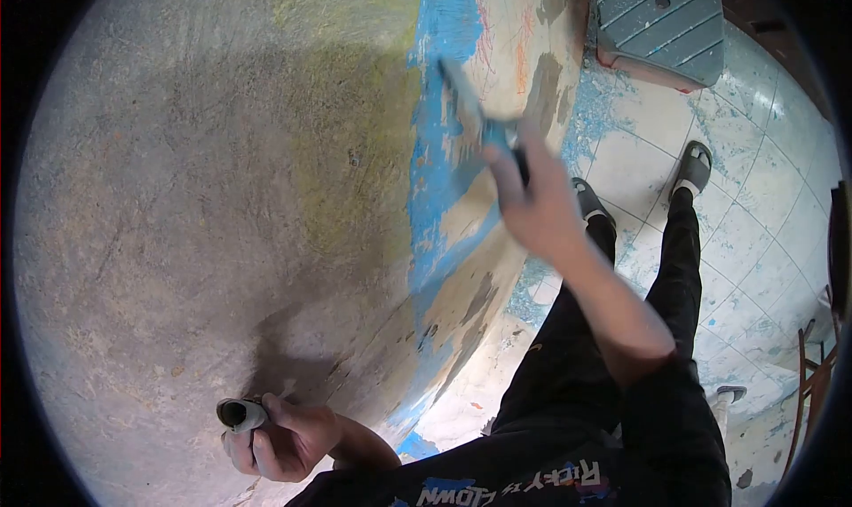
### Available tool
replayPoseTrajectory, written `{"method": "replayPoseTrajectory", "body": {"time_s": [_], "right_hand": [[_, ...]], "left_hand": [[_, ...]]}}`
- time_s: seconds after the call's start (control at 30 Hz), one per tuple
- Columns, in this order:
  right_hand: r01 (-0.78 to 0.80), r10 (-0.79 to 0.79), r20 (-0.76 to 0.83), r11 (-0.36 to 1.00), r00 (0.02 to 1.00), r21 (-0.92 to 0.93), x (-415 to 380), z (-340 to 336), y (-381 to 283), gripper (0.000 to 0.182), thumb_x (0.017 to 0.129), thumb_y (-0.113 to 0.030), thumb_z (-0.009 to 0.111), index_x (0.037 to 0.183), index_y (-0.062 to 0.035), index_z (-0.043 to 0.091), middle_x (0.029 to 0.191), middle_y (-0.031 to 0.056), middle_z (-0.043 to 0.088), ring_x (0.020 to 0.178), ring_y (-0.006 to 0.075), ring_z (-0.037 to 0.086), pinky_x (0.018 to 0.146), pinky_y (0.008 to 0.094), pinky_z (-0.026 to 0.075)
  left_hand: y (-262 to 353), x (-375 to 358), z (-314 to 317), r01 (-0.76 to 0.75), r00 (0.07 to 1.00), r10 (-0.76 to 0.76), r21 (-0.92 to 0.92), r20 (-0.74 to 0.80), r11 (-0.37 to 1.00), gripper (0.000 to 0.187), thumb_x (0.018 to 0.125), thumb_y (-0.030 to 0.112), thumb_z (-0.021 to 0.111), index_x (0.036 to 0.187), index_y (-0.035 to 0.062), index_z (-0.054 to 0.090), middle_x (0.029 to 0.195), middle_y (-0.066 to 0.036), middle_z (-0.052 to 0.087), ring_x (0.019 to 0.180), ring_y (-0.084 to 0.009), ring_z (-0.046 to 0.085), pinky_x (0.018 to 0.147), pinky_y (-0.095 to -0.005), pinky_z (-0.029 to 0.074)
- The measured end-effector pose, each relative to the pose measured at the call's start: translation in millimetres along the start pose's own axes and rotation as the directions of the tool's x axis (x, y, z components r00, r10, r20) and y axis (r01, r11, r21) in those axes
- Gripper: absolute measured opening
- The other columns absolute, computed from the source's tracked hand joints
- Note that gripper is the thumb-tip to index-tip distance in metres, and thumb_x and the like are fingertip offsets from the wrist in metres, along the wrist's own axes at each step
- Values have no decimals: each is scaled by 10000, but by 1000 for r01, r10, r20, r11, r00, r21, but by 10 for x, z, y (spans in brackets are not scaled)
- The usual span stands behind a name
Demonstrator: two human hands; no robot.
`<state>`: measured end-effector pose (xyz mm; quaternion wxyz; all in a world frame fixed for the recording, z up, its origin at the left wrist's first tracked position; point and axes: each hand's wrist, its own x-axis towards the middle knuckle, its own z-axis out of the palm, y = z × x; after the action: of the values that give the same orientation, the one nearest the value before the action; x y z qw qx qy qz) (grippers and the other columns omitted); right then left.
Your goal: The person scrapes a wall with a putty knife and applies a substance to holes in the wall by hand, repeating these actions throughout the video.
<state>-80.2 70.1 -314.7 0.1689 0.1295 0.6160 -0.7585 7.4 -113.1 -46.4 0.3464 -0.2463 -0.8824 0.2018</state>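
My right hand [537, 196] is wrapped round the handle of a scraper [463, 92], blurred by motion. The scraper's blade lies at the strip of blue paint [428, 196] on the wall [204, 223]; whether its edge touches is hard to tell. Part of the handle is hidden behind my fingers. Low on the left, my left hand [288, 440] is closed around a short hollow tube [255, 411], its dark open end facing up toward me. The tube is held close to the bare grey-brown part of the wall.
A grey plastic step stool [661, 28] with paint specks stands at the upper right. Blue flakes are scattered over the white tiled floor [737, 232]. My feet, in slippers [692, 168], are on the tiles. Thin brown wooden bars [812, 392] show at the right edge.
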Motion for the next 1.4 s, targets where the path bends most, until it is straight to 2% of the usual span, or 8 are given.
{"method": "replayPoseTrajectory", "body": {"time_s": [0.1,0.33,0.37,0.57,0.77,1.0,1.2,1.4], "right_hand": [[68,-68,-34,998,997,-14,254,-69,-2,271,1006,-193,582,1241,-69,527,690,232,607,677,467,647,559,494,474],[26,-34,100,997,994,75,-656,145,177,303,999,-182,583,1272,-73,509,655,239,592,675,481,644,564,505,467],[-40,32,140,998,990,56,-612,103,216,295,1000,-173,585,1267,-70,513,679,250,604,689,477,649,575,503,470],[31,-31,-5,998,1000,-49,164,-80,6,290,1000,-154,578,1275,-69,535,703,264,605,697,465,649,601,491,480],[129,-130,93,992,987,14,-665,150,290,437,986,-130,572,1418,-90,521,748,258,632,710,467,650,630,487,503],[88,-88,20,995,996,-42,243,-120,-114,435,988,-119,548,1419,-70,531,793,267,648,770,457,668,671,483,514],[76,-80,107,996,991,41,-538,98,157,405,992,-127,552,1395,-83,537,772,264,640,732,458,663,626,478,504],[67,-67,-6,997,998,-24,107,-63,-29,435,978,-136,569,1411,-106,539,775,254,653,726,463,668,623,483,513]], "left_hand": [[-9,2,-5,-20,1000,20,20,4,1000,369,855,-40,778,1160,56,595,1074,-168,554,986,-312,619,789,-376,595],[-17,-2,-20,-16,1000,16,8,19,1000,370,858,-62,756,1167,49,586,1069,-172,540,974,-328,627,774,-368,624],[-19,-11,-24,-8,1000,8,8,13,1000,370,858,-62,756,1167,49,585,1068,-173,538,969,-328,628,769,-367,625],[-1,-19,-1,-12,1000,12,-1,-8,1000,361,860,-56,755,1161,46,585,1065,-174,536,951,-325,631,757,-371,627],[-20,13,50,-46,998,42,-79,-49,996,311,849,-78,772,1113,-27,616,1052,-183,590,951,-283,642,736,-358,602],[6,-17,16,-5,1000,5,5,-14,1000,365,843,-45,786,1144,42,599,1058,-173,561,959,-316,622,775,-360,590],[-31,20,33,-59,998,58,-5,-39,998,310,845,-64,778,1103,-14,615,1042,-185,580,945,-301,634,748,-367,582],[-7,14,94,-75,996,68,-106,-65,991,283,845,-74,778,1077,-34,622,1037,-198,592,935,-302,647,738,-374,584]]}}
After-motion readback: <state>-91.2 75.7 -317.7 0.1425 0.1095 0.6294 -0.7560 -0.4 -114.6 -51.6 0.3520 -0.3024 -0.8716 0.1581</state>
